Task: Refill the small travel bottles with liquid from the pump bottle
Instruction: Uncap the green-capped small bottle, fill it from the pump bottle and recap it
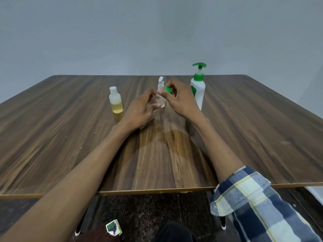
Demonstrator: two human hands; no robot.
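My left hand (142,109) grips a small clear travel bottle (157,109) held just above the wooden table (70,137). My right hand (178,100) pinches the bottle's green cap (167,89) at its top. Behind the hands stands a small white pump-top bottle (161,82), partly hidden. The large white pump bottle (198,88) with a green pump head stands upright just right of my right hand. A second travel bottle (115,100) with a white cap and yellow liquid in its lower half stands to the left.
A wet-looking patch (162,142) darkens the tabletop in front of the hands. The table's near edge (157,190) runs across the lower view. A small printed scrap (114,227) lies on the dark floor below.
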